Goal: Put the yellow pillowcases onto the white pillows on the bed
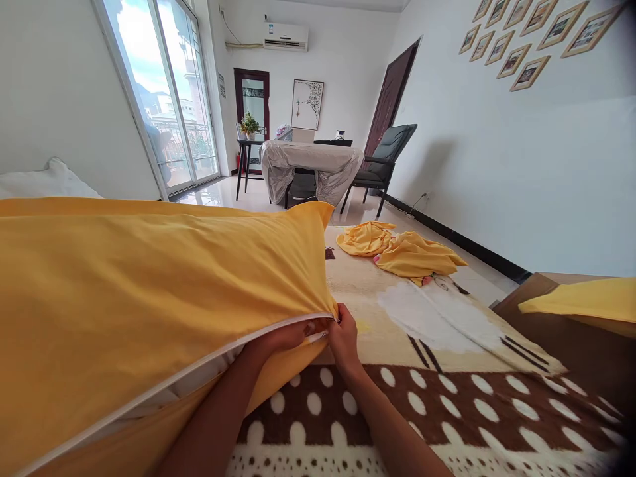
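Note:
A large yellow cushion cover [163, 271] with a white zipper edge [199, 364] fills the left side. Its zipper side gapes toward me, and white inner material [191, 384] shows in the gap. My right hand [346, 336] is closed on the cover's right corner, pinching it at the zipper's end. Beside it, my left hand [285, 336] reaches into the opening near that same corner. Its fingers look curled, but the cover partly hides them, so what they hold is unclear.
Beneath lies a patterned brown and cream blanket [397, 391]. Crumpled yellow cloths [417, 255] rest on its far part. More yellow fabric [586, 298] lies over a brown surface [571, 351] at right. Farther back stand a plastic-covered table [313, 156] and a dark chair [385, 162].

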